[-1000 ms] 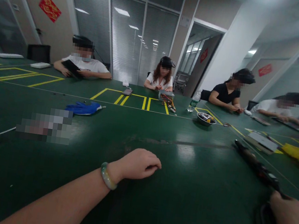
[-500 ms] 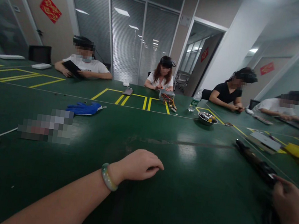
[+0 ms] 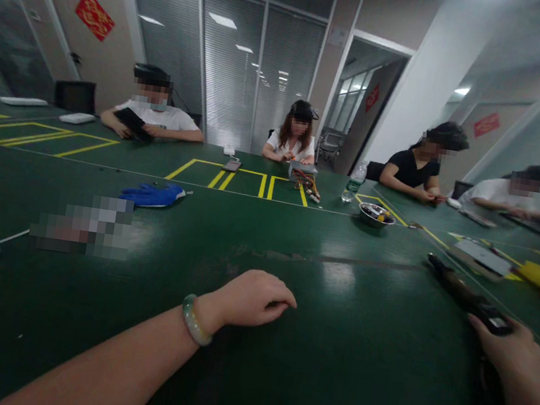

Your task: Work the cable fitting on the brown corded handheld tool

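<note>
The left hand (image 3: 256, 300) rests on the green table (image 3: 226, 371), loosely curled and empty. The right hand (image 3: 512, 357) stretches out, fingers narrowly parted, to the near end of a long brown-and-black tool (image 3: 468, 296) lying on the table; from here I can't tell whether it grips or only touches. Farther off, a steel bowl (image 3: 375, 215) holds small yellow and dark bits (image 3: 378, 212), too small to name, with a water bottle (image 3: 354, 181) standing near it.
</note>
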`<state>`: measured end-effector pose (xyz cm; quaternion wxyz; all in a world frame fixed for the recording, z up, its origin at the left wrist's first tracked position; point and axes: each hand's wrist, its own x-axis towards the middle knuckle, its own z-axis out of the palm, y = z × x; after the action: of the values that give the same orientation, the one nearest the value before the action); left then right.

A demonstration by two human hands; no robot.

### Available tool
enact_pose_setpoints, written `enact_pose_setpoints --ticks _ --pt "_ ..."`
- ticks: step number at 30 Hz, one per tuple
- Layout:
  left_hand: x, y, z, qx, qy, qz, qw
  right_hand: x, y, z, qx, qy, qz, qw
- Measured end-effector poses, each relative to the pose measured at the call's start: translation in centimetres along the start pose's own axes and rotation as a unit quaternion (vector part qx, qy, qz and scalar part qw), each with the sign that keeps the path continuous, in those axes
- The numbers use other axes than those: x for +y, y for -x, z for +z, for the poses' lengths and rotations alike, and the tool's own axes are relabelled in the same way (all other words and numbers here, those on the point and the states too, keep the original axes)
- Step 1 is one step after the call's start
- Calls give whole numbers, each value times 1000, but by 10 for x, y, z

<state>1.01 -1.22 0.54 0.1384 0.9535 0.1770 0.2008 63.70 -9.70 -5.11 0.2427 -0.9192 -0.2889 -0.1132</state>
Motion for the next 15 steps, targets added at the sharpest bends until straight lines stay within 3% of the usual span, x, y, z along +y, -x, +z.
enact_pose_setpoints --ticks 3,7,11,15 --pt "0 0 0 -1 3 0 1000 -10 -1 -4 -52 -2 124 991" --pt "0 -1 0 2 9 1 1000 -16 -2 -7 -69 -15 170 983" --pt "0 -3 1 9 13 1 1000 -24 7 -10 -86 -24 115 989" --pt "1 -4 1 26 11 -9 1000 -61 41 -13 -119 -36 -37 992"
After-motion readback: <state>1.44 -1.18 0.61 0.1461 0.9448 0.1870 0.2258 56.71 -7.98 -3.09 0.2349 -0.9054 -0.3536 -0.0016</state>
